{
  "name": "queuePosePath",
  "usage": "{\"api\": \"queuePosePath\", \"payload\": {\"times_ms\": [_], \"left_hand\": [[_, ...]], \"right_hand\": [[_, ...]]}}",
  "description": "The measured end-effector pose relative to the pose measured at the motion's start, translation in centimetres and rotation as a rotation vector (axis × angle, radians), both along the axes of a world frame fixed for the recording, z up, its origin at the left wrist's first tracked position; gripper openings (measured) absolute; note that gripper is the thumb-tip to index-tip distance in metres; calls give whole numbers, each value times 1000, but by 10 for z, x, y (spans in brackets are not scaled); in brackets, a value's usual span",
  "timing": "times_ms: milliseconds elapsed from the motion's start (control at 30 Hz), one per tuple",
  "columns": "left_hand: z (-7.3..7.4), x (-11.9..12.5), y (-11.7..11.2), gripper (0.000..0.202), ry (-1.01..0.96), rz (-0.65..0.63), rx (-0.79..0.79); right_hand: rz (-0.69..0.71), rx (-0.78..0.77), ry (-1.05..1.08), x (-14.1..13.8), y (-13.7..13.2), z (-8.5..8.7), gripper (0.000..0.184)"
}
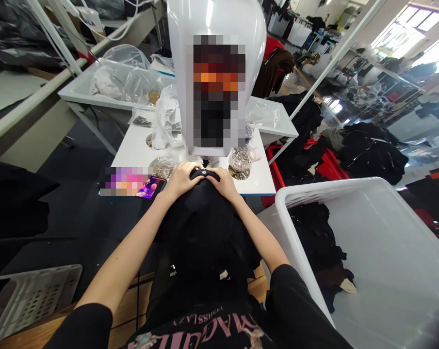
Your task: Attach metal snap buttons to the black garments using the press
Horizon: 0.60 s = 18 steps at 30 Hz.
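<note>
A black garment drapes from the front edge of the white worktable down over my lap. My left hand pinches its top edge on one side, and my right hand grips the same edge on the other. Between my thumbs a small round silver snap shows on the black band. Right behind my fingers stands a tall white machine, its lower metal tip just above and beyond the band. Whether the tip touches the fabric cannot be made out.
A clear tub of small metal parts sits right of the machine; more parts lie in a bowl at left. A phone lies by my left wrist. A large white bin with dark garments stands at right, a white crate at lower left.
</note>
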<state>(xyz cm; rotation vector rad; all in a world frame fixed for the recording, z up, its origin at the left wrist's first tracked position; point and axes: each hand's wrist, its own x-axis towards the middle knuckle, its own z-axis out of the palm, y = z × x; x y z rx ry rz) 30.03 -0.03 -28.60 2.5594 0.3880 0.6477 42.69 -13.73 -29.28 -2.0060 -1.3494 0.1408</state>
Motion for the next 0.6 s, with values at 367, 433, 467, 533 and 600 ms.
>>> {"api": "queuePosePath", "payload": {"times_ms": [367,433,467,533,600], "left_hand": [[3,-81,-49,20,-31,-169,191],[0,-100,-62,22,-93,-208,261],[0,-107,-69,22,-124,-224,280],[2,-118,-79,20,-176,-239,296],[5,-125,-88,18,-217,-228,293]], "right_hand": [[306,127,-291,-28,-91,18,22],[337,172,-385,-33,-112,14,25],[341,200,-406,-37,-120,13,26],[332,255,-401,-44,-132,11,27],[310,289,-374,-51,-140,10,26]]}}
